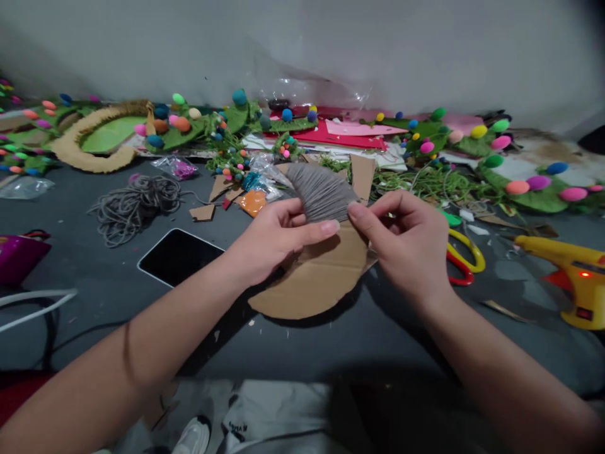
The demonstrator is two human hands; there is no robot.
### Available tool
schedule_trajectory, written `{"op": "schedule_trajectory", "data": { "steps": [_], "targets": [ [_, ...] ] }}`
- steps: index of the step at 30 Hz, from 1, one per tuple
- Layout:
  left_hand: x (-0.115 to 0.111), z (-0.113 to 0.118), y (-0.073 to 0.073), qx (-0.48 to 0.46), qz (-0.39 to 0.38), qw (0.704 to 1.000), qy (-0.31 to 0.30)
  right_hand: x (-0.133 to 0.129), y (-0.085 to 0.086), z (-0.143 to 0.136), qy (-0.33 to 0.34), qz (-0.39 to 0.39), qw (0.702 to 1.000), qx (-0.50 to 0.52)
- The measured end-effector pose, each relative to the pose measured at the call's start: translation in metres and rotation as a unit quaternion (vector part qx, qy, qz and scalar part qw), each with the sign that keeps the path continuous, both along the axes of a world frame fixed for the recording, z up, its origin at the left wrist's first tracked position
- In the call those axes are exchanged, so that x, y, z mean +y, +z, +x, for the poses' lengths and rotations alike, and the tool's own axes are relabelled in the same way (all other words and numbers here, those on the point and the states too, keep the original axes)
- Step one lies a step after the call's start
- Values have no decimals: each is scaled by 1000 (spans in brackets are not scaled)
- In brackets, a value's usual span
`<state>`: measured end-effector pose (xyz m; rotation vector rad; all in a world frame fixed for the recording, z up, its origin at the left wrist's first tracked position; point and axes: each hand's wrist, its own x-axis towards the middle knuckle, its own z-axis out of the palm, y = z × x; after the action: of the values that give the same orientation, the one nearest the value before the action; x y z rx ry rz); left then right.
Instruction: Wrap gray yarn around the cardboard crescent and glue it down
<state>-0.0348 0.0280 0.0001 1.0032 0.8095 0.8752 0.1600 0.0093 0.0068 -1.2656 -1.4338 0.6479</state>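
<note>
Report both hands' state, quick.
Left hand: closed on the cardboard piece.
Right hand: curled at the edge of the gray cord; whether it grips a strand can't be told.

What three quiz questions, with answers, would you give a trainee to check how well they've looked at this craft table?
1. True or false: the grey cord covers all of the cardboard shape in view.
2. Multiple choice: which are nearer the yellow glue gun?
a) the left fingers
b) the right fingers
3. Fill in the gap: a dark-screened ____ lies on the table, partly hidden in this view behind the left forearm.

Key:
1. False; the lower part of the cardboard is bare.
2. b
3. phone
</note>
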Motion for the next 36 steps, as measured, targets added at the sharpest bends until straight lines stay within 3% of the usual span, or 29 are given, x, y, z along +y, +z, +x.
{"op": "schedule_trajectory", "data": {
  "steps": [5, 13, 21, 27, 36],
  "targets": [
    [3, -10, 2, 75, 91, 993, 0, -4, 1, -6, 92, -69, 992, 42],
    [10, -28, 18, 145, 147, 978, -35, 4, -7, -1, 229, -178, 944, 158],
    [11, -30, 17, 145, 159, 975, -51, 6, -9, -4, 227, -189, 940, 170],
    [10, -28, 11, 159, 161, 974, -17, 4, -7, -4, 221, -192, 941, 168],
    [4, -25, 16, 120, 172, 977, -25, 4, -8, 3, 326, -228, 888, 231]
  ]
}}
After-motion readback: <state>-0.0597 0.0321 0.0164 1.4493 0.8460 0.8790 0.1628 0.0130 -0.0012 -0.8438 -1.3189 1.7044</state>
